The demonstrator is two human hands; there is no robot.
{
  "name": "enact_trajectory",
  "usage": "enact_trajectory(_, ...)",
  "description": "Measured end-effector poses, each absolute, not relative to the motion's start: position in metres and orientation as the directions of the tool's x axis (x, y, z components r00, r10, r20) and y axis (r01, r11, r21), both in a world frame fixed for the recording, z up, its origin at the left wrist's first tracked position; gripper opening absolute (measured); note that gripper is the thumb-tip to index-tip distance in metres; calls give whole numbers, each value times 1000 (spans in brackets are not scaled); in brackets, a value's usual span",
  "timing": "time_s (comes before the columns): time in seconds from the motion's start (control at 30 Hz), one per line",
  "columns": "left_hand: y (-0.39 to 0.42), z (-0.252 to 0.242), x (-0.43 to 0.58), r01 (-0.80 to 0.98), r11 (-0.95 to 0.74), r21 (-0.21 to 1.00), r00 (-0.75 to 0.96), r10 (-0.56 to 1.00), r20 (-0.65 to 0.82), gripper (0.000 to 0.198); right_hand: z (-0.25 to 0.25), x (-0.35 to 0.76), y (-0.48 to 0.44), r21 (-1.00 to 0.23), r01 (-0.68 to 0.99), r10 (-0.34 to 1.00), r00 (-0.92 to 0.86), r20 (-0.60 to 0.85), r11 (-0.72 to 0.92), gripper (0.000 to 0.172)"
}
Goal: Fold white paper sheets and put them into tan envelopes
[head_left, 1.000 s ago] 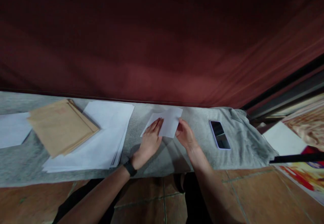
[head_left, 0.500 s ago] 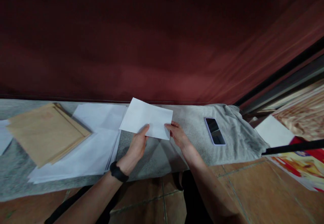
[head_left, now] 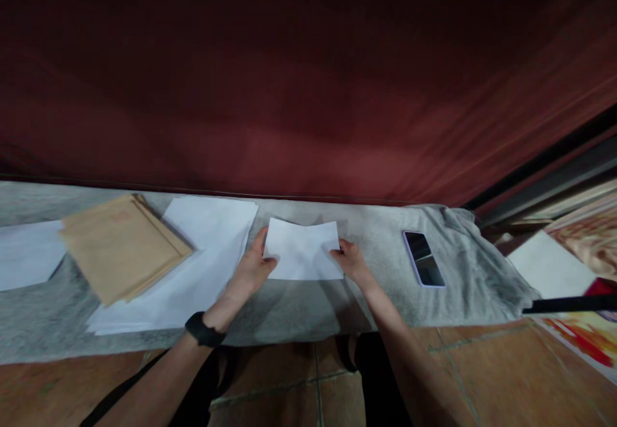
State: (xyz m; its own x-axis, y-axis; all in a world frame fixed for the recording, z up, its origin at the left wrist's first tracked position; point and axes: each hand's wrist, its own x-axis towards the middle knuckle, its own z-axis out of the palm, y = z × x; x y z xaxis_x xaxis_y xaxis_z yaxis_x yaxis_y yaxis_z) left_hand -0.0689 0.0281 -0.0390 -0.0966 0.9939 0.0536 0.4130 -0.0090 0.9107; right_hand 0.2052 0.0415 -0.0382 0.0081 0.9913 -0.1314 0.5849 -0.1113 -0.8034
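Between my two hands is a white sheet of paper [head_left: 303, 250], small and perhaps folded, held by its short sides just over the grey cloth. My left hand [head_left: 251, 266] closes on the paper's left edge, thumb on top and fingers behind. At the right edge, my right hand [head_left: 351, 260] pinches it the same way. The sheet bows slightly, its top edge dipping in the middle. Left of my hands lies a stack of white paper [head_left: 207, 221], partly covered by several brown envelopes [head_left: 123, 247].
A phone [head_left: 424, 258] in a lilac case rests on the grey cloth [head_left: 380, 221] to the right. More white paper [head_left: 29, 253] lies at the far left. A dark red fabric wall [head_left: 308, 125] rises behind. A black bar [head_left: 573, 305] and colourful packaging [head_left: 583, 337] are at the right.
The sheet has turned from tilted to nearly level and lowered towards the cloth. My left hand has shifted from its bottom edge to its left edge. The view has swung slightly left.
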Motion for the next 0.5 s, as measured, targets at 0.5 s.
enact_trajectory(0.5,4,-15,-49,991,-49,127,44,998,42,47,-39,203,33,-469,879,988,5,-157,-80,16)
